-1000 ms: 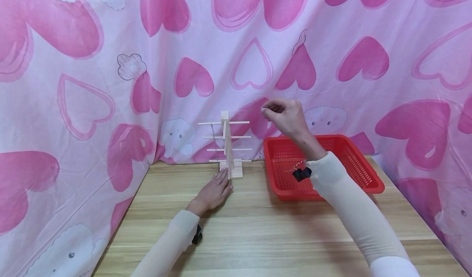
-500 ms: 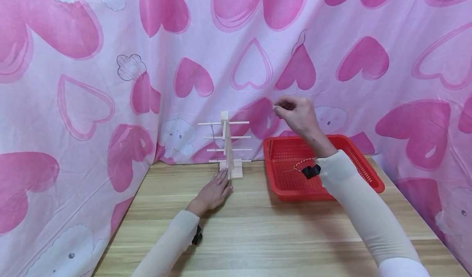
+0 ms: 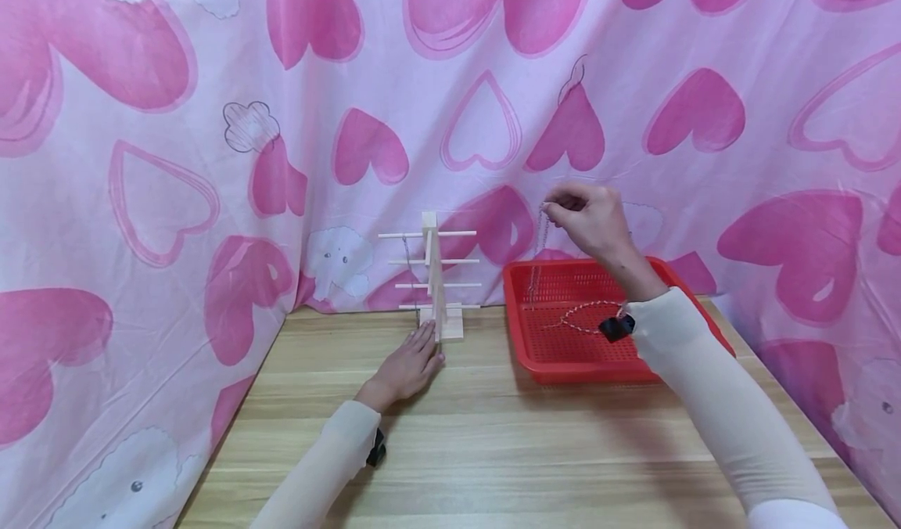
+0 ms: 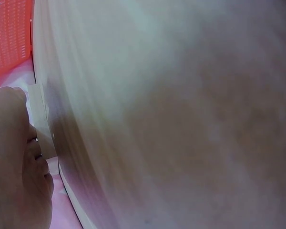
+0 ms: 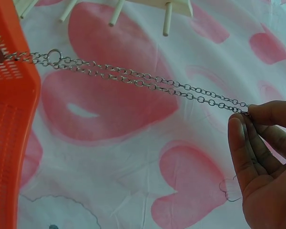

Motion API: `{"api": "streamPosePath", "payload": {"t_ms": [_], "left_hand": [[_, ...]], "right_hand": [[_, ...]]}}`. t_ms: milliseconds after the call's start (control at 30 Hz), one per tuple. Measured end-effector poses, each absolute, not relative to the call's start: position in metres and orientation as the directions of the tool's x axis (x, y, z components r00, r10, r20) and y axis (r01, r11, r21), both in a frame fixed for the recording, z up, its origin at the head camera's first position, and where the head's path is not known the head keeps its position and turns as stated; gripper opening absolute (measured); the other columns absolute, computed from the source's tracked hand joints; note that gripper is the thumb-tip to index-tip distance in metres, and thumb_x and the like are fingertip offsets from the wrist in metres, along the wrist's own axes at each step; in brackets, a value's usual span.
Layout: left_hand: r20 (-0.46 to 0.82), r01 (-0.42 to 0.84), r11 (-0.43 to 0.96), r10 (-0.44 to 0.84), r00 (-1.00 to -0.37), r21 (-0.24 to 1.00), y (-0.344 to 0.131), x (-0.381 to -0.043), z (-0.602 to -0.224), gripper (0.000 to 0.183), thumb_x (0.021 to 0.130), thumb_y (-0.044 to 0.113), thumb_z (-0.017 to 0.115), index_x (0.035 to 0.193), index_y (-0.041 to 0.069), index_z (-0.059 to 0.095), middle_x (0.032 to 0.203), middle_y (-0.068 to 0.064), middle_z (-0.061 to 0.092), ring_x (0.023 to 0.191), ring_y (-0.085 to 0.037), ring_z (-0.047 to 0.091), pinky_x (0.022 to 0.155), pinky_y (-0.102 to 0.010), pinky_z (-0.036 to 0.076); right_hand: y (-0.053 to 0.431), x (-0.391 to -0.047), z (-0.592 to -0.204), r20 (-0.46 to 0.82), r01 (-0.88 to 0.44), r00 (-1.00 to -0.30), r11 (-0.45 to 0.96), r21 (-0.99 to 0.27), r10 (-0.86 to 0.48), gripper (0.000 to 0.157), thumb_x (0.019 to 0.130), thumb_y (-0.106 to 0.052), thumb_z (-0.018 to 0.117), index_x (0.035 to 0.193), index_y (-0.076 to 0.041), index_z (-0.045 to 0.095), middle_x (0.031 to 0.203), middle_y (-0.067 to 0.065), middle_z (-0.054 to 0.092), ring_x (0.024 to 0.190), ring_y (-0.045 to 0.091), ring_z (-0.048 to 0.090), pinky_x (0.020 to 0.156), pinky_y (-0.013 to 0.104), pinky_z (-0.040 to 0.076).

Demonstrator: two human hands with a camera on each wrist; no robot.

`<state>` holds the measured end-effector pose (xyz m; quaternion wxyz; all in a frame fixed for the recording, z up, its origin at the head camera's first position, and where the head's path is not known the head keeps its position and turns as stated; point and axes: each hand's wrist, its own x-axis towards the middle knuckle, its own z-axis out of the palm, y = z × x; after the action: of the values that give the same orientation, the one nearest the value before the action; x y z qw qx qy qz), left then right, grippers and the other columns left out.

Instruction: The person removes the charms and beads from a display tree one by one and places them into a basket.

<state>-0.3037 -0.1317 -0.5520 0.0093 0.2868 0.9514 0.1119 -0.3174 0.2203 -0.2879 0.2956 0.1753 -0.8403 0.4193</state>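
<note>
My right hand (image 3: 591,220) pinches a silver chain necklace (image 5: 148,80) between thumb and fingertips. The chain hangs doubled over the left part of the red plastic basket (image 3: 524,361), with a small ring along it and a dark reddish piece at its lower end in the right wrist view. My left hand (image 3: 403,366) lies with fingers extended on the base of a wooden rack (image 3: 432,278) that has several thin pegs. From a top left peg of the rack hangs another thin chain (image 3: 410,267).
A beaded necklace (image 3: 580,306) lies in the basket, partly hidden by the right wrist. The basket stands right of the rack on the wooden table (image 3: 479,451). A pink heart-patterned curtain (image 3: 486,130) encloses the back and sides.
My right hand has moved right, away from the rack, and the chain it pinches now hangs over the basket. My left hand stays on the rack's base.
</note>
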Motion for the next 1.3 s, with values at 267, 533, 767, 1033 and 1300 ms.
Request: {"api": "streamPosePath", "payload": {"t_ms": [267, 533, 767, 1033, 1300], "left_hand": [[0.036, 0.538, 0.821, 0.542, -0.839, 0.191, -0.13, -0.301, -0.547, 0.067, 0.117, 0.04, 0.033, 0.167, -0.003, 0.023, 0.177, -0.02, 0.016, 0.166, -0.036, 0.017, 0.137, -0.05, 0.02], [0.034, 0.536, 0.823, 0.54, -0.841, 0.189, -0.13, -0.301, -0.546, 0.067, 0.117, 0.041, 0.032, 0.167, -0.003, 0.023, 0.177, -0.02, 0.016, 0.166, -0.036, 0.017, 0.137, -0.05, 0.02], [0.039, 0.543, 0.814, 0.548, -0.836, 0.207, -0.131, -0.302, -0.547, 0.067, 0.116, 0.039, 0.035, 0.167, -0.004, 0.024, 0.177, -0.022, 0.017, 0.166, -0.039, 0.018, 0.136, -0.053, 0.021], [0.049, 0.556, 0.805, 0.559, -0.828, 0.207, -0.132, -0.304, -0.55, 0.068, 0.116, 0.039, 0.036, 0.167, -0.005, 0.023, 0.177, -0.023, 0.017, 0.165, -0.041, 0.019, 0.135, -0.054, 0.022], [0.019, 0.543, 0.818, 0.55, -0.835, 0.19, -0.133, -0.307, -0.554, 0.07, 0.117, 0.044, 0.03, 0.168, -0.002, 0.019, 0.178, -0.019, 0.012, 0.166, -0.036, 0.015, 0.137, -0.05, 0.019]], "right_hand": [[0.231, -0.318, -0.291, 0.632, -0.516, -0.773, 0.629, -0.581, -0.05, 0.009, 0.096, -0.01, 0.074, 0.096, -0.009, 0.083, 0.082, 0.011, 0.076, 0.067, 0.009, 0.062, 0.058, 0.013, 0.049], [0.239, -0.319, -0.293, 0.651, -0.527, -0.756, 0.649, -0.549, -0.063, 0.008, 0.094, -0.006, 0.075, 0.093, -0.006, 0.084, 0.084, 0.015, 0.078, 0.066, 0.001, 0.059, 0.06, 0.009, 0.046], [0.245, -0.319, -0.298, 0.636, -0.521, -0.763, 0.69, -0.502, -0.114, 0.009, 0.094, -0.005, 0.075, 0.092, -0.006, 0.084, 0.085, 0.014, 0.079, 0.07, 0.006, 0.062, 0.063, 0.008, 0.046], [0.25, -0.32, -0.306, 0.594, -0.501, -0.789, 0.728, -0.468, -0.161, 0.01, 0.095, -0.006, 0.074, 0.095, -0.005, 0.084, 0.088, 0.014, 0.08, 0.078, 0.024, 0.072, 0.067, 0.009, 0.048], [0.253, -0.323, -0.32, 0.51, -0.458, -0.836, 0.769, -0.446, -0.202, 0.011, 0.096, -0.011, 0.073, 0.096, -0.008, 0.084, 0.09, 0.011, 0.081, 0.082, 0.024, 0.074, 0.074, 0.032, 0.058]]}}
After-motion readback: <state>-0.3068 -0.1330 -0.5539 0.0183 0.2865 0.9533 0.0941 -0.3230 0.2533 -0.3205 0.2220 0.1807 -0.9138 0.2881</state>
